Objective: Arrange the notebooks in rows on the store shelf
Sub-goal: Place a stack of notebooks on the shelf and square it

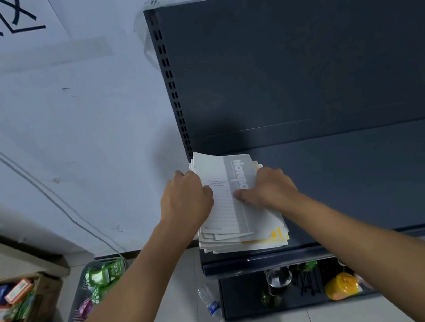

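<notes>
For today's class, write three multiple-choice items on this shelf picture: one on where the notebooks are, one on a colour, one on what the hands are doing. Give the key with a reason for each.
1. Where on the shelf is the stack of notebooks?
A. At its left end
B. In the middle
C. At its right end

2. What colour shows on the covers low in the stack?
A. Red
B. Yellow
C. Green

3. What are the left hand and right hand doing?
A. Both rest on the stack
B. Only one touches it
C. Both hang clear of it

Key: 1 A, the stack sits beside the slotted upright at the shelf's left edge. 2 B, yellow edges stick out at the stack's lower right. 3 A, one hand holds the left side and the other presses on the top cover.
</notes>
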`<state>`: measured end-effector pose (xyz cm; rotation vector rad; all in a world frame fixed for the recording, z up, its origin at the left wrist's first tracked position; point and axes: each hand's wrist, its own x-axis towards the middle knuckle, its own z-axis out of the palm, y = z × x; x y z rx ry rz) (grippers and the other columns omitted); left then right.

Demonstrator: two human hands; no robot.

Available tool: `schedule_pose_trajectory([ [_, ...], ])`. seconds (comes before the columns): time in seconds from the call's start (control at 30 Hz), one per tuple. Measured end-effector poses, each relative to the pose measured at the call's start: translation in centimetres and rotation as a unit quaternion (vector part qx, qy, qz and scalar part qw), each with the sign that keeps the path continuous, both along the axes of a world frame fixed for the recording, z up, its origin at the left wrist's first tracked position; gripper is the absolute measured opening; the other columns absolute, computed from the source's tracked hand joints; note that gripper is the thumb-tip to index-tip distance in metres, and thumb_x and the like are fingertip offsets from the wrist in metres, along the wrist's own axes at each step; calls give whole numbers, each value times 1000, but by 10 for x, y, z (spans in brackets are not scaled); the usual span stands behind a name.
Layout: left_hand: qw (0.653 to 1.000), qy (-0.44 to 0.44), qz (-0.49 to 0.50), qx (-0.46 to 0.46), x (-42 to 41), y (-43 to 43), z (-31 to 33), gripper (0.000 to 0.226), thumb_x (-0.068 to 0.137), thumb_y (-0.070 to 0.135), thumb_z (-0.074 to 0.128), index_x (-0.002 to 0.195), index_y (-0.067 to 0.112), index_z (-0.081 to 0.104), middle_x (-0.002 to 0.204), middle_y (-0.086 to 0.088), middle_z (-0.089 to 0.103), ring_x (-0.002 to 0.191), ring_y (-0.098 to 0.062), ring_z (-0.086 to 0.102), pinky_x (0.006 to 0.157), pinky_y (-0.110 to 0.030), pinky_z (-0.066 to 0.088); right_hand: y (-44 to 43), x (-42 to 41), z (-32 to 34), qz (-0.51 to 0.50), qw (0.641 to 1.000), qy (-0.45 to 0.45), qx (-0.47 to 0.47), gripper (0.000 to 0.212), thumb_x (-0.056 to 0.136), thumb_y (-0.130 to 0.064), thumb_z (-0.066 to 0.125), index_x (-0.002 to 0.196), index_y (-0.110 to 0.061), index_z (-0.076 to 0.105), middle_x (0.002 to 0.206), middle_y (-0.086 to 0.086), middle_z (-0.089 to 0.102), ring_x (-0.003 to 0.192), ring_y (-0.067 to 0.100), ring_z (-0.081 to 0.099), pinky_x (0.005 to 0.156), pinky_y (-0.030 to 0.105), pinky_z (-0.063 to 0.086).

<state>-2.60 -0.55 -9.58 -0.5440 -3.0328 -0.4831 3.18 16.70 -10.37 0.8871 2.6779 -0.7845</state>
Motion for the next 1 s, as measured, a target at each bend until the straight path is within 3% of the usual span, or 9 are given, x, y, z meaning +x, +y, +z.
schedule_pose_trajectory([
  [0.07,1000,2,3,-4,3,4,0,26,96,29,53,77,12,48,87,-6,47,65,-18,46,57,-29,37,1,1,2,5,999,42,6,66,75,-58,78,115,-11,56,118,9,61,104,31,63,75,36,53],
  [0.17,1000,-1,16,-11,4,9,4,24,95,27,53,78,11,49,89,-7,48,71,-23,50,59,-32,41,-1,0,5,1,995,99,6,70,74,-46,82,123,-8,49,119,7,59,106,32,63,72,35,48],
  [0.33,999,25,33,-31,10,15,8,16,94,22,55,88,8,49,85,-6,47,69,-23,48,56,-32,37,-8,-6,1,17,999,51,0,88,75,-50,79,140,-4,41,134,11,53,119,33,57,84,38,51],
  [0.53,993,67,42,-92,16,21,9,16,93,21,53,99,6,56,92,-9,59,69,-22,47,55,-32,37,-6,-6,-4,10,999,46,-10,90,76,-55,78,142,-9,38,138,16,43,126,36,47,90,40,45],
  [0.7,989,94,28,-112,18,24,7,13,93,21,53,94,9,56,82,-5,56,67,-21,49,53,-31,37,3,-6,-4,-7,997,67,-47,80,74,-47,83,134,-9,46,130,10,56,115,30,58,82,35,50],
  [0.83,993,89,13,-73,14,25,5,10,92,18,53,87,9,52,86,-7,59,72,-22,52,55,-32,39,9,-4,-4,-4,992,100,-79,60,78,-40,81,123,-11,52,118,4,63,95,21,61,57,26,40],
  [1.0,992,100,-5,-76,15,28,4,9,92,17,53,89,9,55,88,-6,60,78,-21,55,59,-31,43,14,-4,-2,3,989,124,-76,40,80,-36,78,112,-16,65,108,-1,69,93,20,67,52,23,40],
])
